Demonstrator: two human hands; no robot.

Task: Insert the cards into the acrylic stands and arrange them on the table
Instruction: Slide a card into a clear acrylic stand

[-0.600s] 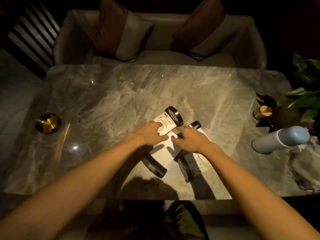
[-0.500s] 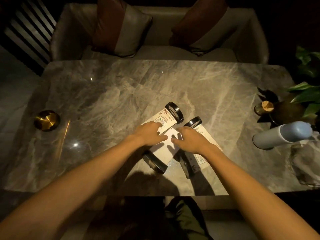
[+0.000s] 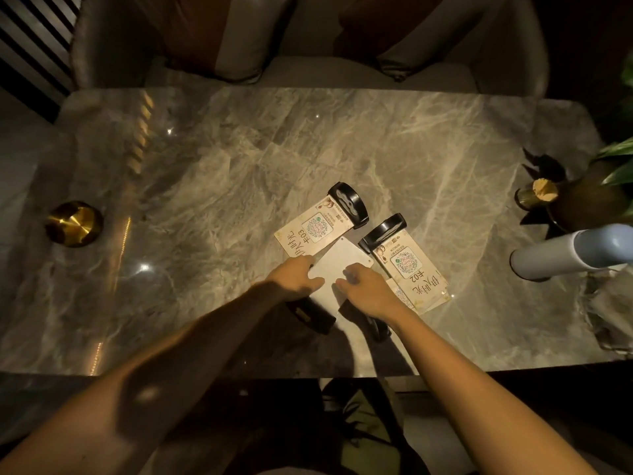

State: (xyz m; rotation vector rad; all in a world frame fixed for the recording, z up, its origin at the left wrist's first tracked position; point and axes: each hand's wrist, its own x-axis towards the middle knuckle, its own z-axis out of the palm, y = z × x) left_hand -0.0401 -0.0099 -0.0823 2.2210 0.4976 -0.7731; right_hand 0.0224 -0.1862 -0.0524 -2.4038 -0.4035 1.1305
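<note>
I am resting the fingertips of my left hand (image 3: 297, 276) and my right hand (image 3: 365, 289) on the near end of a blank white rectangular panel (image 3: 337, 265), fingers loosely curled and pressing flat on it rather than pinching, though whether a thumb is hooking under an edge I cannot tell. The panel is lying between the 2 hands, its long axis running diagonally away and to the right, with both hands about equally near. Beyond it, 2 printed cream cards (image 3: 317, 231) (image 3: 409, 269) with black rounded bases are lying flat on the grey marble table (image 3: 212, 186).
</note>
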